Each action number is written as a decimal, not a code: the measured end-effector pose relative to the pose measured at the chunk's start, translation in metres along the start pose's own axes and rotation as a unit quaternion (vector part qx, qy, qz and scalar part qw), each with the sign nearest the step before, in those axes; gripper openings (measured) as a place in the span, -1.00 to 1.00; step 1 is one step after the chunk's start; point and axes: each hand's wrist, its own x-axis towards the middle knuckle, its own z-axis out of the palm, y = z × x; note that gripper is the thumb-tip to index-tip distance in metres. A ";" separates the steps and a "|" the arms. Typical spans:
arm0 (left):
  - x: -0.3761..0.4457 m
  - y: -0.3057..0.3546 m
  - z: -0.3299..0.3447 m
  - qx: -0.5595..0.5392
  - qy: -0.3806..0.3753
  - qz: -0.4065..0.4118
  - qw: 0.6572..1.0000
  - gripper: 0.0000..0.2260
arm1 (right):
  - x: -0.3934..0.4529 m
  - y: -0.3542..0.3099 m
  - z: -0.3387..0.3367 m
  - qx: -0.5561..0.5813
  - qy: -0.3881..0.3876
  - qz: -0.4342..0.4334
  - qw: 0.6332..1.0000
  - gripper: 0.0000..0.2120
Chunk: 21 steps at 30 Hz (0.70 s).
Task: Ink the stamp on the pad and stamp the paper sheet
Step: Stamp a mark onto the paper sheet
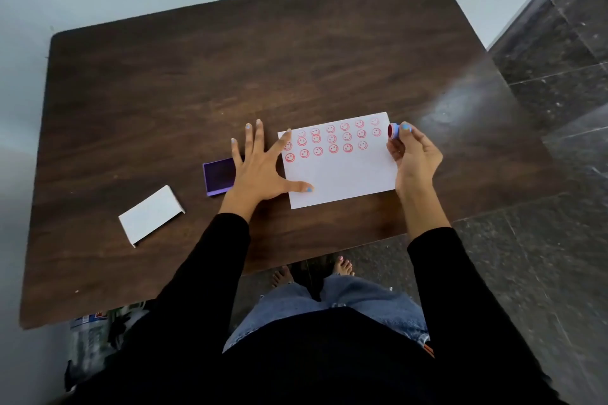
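Observation:
A white paper sheet [342, 174] lies on the dark wooden table [197, 76], its upper part covered with several red smiley prints. My left hand [260, 164] rests flat with fingers spread; forefinger and thumb press on the sheet's left edge. My right hand [413, 158] holds a small round blue stamp [393, 131] tilted on its side just off the sheet's top right corner, its red face turned left. The purple ink pad [218, 176] sits open to the left, partly under my left hand.
A white lid or box cover [149, 215] lies on the table at the left. The table's near edge runs just below the sheet. Dark tiled floor lies to the right; a plastic bottle [88, 335] stands under the table's left corner.

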 end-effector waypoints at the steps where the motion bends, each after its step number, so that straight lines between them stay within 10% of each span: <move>1: 0.000 -0.001 0.001 0.002 -0.001 0.000 1.000 0.04 | 0.002 0.003 -0.003 -0.028 0.014 -0.030 0.999 -0.80; 21: 0.000 -0.002 0.003 0.007 0.010 -0.005 1.000 0.02 | 0.001 0.021 -0.006 -0.312 -0.036 -0.275 0.909 -0.74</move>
